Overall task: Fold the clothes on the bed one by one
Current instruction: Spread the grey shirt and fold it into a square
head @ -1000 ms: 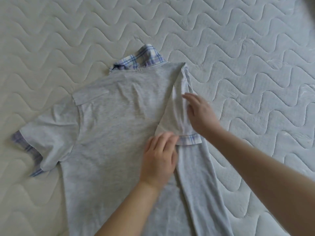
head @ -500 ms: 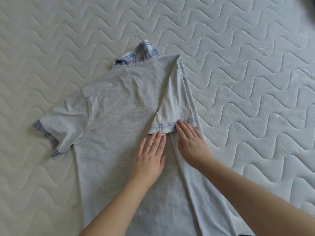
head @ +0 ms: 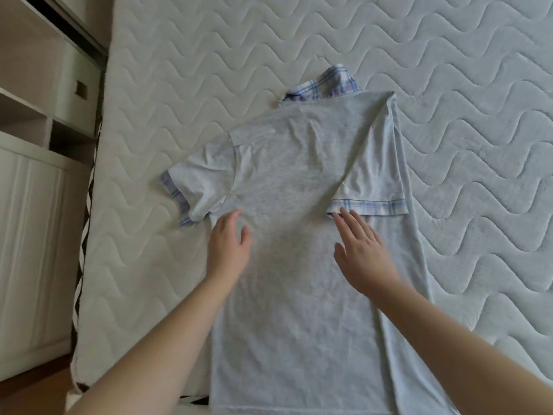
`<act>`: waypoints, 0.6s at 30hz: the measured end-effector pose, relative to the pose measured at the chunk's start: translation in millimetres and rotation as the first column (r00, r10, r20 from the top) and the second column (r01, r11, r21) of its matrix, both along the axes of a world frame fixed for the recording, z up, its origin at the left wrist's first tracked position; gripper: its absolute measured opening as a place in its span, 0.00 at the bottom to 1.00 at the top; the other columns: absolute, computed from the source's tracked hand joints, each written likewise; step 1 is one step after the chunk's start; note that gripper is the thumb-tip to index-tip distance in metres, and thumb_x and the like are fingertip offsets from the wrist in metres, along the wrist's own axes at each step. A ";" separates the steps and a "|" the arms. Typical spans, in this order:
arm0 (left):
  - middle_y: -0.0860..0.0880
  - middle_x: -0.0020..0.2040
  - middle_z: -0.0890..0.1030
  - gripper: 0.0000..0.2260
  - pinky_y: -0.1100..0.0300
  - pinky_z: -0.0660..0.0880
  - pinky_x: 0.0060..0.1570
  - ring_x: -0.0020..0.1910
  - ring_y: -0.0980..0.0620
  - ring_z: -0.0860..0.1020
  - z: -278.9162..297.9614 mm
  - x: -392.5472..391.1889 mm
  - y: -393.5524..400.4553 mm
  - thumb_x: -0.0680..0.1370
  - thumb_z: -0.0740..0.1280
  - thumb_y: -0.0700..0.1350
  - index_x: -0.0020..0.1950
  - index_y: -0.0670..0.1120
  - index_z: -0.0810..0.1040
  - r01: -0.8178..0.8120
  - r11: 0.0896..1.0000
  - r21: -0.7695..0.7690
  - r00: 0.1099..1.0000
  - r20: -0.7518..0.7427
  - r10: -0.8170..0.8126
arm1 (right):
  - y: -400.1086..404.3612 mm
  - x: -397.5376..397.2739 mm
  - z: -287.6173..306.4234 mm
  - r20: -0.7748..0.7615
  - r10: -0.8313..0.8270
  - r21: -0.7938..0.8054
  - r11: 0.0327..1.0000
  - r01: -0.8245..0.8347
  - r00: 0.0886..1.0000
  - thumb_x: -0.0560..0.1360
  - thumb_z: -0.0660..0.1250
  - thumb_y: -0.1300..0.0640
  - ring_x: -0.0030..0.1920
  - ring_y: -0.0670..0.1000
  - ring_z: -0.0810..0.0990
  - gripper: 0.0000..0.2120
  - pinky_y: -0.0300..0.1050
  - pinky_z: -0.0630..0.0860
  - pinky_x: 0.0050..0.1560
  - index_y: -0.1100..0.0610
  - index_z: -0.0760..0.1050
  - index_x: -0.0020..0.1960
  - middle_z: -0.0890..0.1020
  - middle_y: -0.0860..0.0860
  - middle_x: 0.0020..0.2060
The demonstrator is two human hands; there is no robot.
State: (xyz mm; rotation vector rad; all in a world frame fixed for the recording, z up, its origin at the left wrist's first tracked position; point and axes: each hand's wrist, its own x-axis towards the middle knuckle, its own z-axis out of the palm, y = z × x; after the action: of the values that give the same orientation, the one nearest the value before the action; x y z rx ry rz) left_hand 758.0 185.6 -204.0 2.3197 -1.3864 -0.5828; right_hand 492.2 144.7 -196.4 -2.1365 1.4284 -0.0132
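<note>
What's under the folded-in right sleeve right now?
The folded sleeve lies on the grey shirt, over its back panel. The quilted mattress shows beside it. What the sleeve covers is hidden.

Left grip (head: 229, 247), right grip (head: 363, 253) — fingers straight

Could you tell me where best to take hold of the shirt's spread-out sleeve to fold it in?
Probably pinch the spread-out grey sleeve at its plaid cuff, coming from the shirt's left with the left hand. The cuff is the free outer edge, lying flat on the white quilted mattress, and that hand is nearest.
</note>
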 end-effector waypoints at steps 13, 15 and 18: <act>0.45 0.64 0.77 0.33 0.52 0.72 0.65 0.62 0.47 0.77 -42.9 172.6 -35.6 0.74 0.71 0.57 0.73 0.43 0.66 -0.656 0.723 0.215 0.575 -0.478 0.664 | -24.0 146.4 17.8 0.161 -0.234 0.375 0.913 0.160 0.959 0.84 0.54 0.50 0.77 0.48 0.58 0.27 0.41 0.56 0.71 0.48 0.51 0.80 0.58 0.46 0.78; 0.49 0.58 0.79 0.31 0.53 0.76 0.58 0.53 0.50 0.79 -44.8 185.5 -49.9 0.73 0.73 0.57 0.69 0.45 0.68 -0.613 0.750 0.249 0.524 -0.583 0.621 | -36.9 169.2 14.6 0.179 -0.323 0.427 0.877 0.222 0.929 0.83 0.54 0.49 0.76 0.48 0.61 0.26 0.41 0.58 0.68 0.46 0.52 0.80 0.60 0.45 0.77; 0.45 0.55 0.81 0.21 0.59 0.76 0.39 0.39 0.52 0.78 -48.9 195.9 -69.9 0.75 0.74 0.49 0.63 0.41 0.75 -0.578 0.757 0.304 0.378 -0.723 0.578 | -52.9 197.6 9.7 0.224 -0.454 0.524 0.802 0.286 0.862 0.84 0.54 0.50 0.75 0.49 0.62 0.25 0.40 0.60 0.66 0.46 0.53 0.80 0.61 0.45 0.77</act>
State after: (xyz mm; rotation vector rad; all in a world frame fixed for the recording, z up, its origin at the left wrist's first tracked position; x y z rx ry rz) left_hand 953.9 115.7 -253.0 1.8998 -0.0996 -1.1562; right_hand 689.8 91.8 -186.7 -1.3480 1.4419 -0.1599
